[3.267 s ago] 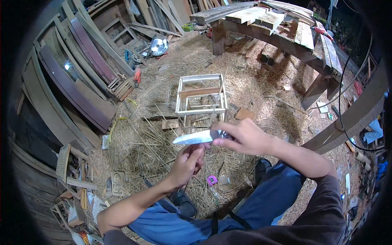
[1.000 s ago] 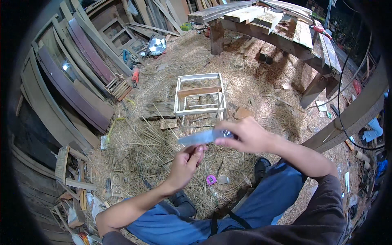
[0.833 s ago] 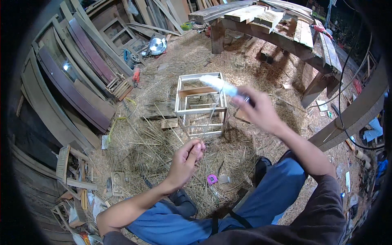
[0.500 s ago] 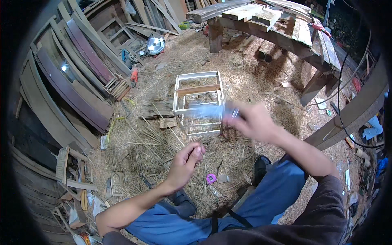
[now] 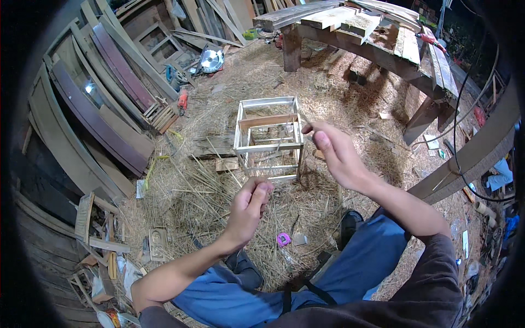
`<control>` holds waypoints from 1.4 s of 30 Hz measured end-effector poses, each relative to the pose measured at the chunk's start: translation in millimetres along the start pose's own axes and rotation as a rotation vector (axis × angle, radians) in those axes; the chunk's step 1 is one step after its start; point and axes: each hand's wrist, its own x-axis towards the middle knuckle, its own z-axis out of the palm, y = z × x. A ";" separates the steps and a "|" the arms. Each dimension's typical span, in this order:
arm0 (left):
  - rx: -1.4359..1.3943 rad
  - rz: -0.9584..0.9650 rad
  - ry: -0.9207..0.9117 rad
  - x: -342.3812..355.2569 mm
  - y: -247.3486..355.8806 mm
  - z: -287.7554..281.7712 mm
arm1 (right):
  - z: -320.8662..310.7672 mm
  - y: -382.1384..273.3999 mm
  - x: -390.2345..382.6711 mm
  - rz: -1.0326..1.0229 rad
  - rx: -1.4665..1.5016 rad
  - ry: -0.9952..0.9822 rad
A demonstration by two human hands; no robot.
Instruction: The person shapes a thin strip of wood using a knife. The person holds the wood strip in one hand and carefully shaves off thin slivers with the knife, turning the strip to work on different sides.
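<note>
My left hand (image 5: 250, 206) is closed in front of me, thumb pressed on the curled fingers. What it pinches, if anything, is too small to make out. Higher and to the right, my right hand (image 5: 338, 158) is closed too, its thumb against the bent index finger. I cannot tell what it grips. Just beyond both hands, apart from the left one, a slim box-shaped wooden frame (image 5: 269, 148) rests on the straw-littered ground. A browner crossbar (image 5: 268, 120) spans its upper part. My right fingertips overlap the view close to the frame's right edge.
A pink tape measure (image 5: 283, 239) lies between my feet. Far left are a circular saw (image 5: 210, 60) and a red-orange power tool (image 5: 182, 99). Planks (image 5: 101, 126) lean along the left wall. A heavy wooden bench (image 5: 377, 60) stands back right; a post (image 5: 470, 150) rises at right.
My right hand, blurred before with a bluish shiny streak reaching left from it, is now sharper and slightly higher and farther right; the streak is gone. My left hand has risen slightly.
</note>
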 end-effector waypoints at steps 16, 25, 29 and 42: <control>0.060 -0.028 -0.123 9.1 -33.8 3.3 | -3.1 9.0 12.8 0.205 0.568 -0.094; 0.062 -0.009 -0.158 11.1 -23.3 13.2 | 6.9 -6.6 10.5 0.231 0.674 -0.270; 0.044 0.051 -0.158 14.5 -23.8 13.4 | 1.9 3.2 9.3 0.292 0.727 -0.343; -0.205 -0.053 -0.179 9.6 4.2 13.2 | 6.1 1.0 8.6 0.110 0.573 -0.469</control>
